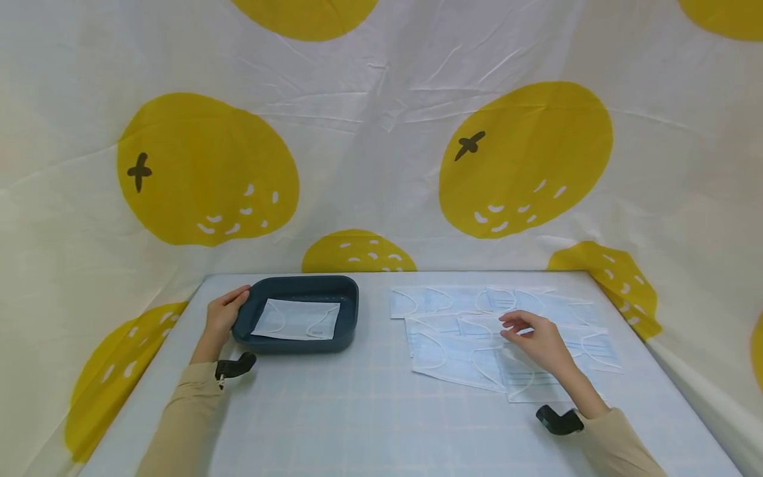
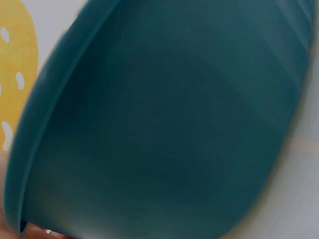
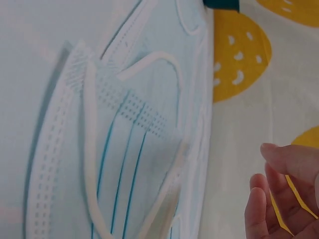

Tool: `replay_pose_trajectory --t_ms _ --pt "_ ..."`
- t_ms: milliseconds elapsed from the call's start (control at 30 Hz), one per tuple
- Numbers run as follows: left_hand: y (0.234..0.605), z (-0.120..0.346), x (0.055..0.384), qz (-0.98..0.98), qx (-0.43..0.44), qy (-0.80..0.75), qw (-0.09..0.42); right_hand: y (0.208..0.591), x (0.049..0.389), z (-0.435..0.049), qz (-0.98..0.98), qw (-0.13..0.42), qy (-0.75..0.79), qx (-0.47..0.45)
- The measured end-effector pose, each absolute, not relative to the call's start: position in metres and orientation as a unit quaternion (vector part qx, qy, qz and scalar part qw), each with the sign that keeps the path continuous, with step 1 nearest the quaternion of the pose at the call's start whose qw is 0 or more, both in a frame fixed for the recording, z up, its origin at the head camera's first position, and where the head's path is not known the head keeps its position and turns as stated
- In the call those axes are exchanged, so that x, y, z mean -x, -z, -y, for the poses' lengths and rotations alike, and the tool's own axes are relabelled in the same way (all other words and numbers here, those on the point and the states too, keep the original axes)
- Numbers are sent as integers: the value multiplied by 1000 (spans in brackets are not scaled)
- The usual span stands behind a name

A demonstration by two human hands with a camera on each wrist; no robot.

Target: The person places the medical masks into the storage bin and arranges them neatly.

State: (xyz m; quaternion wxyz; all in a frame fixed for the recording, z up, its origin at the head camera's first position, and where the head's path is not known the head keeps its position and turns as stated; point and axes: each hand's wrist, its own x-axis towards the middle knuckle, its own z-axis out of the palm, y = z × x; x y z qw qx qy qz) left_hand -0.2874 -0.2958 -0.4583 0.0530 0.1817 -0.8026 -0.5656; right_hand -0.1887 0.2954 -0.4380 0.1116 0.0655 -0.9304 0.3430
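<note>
With its fingers at the left rim, my left hand (image 1: pixel 223 315) holds a dark teal plastic tub (image 1: pixel 298 346). A light blue face mask (image 1: pixel 296 319) lies flat inside it. The tub's outer wall (image 2: pixel 164 124) fills most of the left wrist view, leaving the left fingers mostly hidden. Over a spread of overlapping face masks (image 1: pixel 447 361) on the right, my right hand (image 1: pixel 539 339) hovers with loosely bent fingers. Nothing shows between its thumb and fingers (image 3: pixel 289 184) in the right wrist view, where a pleated mask (image 3: pixel 122 154) with white ear loops lies nearby.
A white table (image 1: pixel 357 417) carries everything. Behind and beside it hangs a white cloth (image 1: pixel 369 165) with large yellow fruit prints. Black wrist cameras sit on both forearms, one by the left sleeve (image 1: pixel 185 404) and one by the right sleeve (image 1: pixel 614 440).
</note>
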Motion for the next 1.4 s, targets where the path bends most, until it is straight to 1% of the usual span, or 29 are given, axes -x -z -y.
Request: replay_pose_trajectory --t_ms 167,433,700,900,1233,1400 --pt "460 296 288 805 -182 562 48 440 185 -303 929 126 -341 -67" --pt "457 299 285 815 -182 548 51 450 183 -317 924 151 -336 -103" --pt "458 298 286 815 -182 548 45 448 180 -340 925 114 -344 -113" --pt "459 297 287 815 -181 548 52 444 177 -355 931 88 -334 -121" --pt "459 296 286 814 -179 550 56 448 175 -387 942 67 -313 -100" --pt "459 296 286 816 -178 547 59 449 173 -402 944 71 -310 -92"
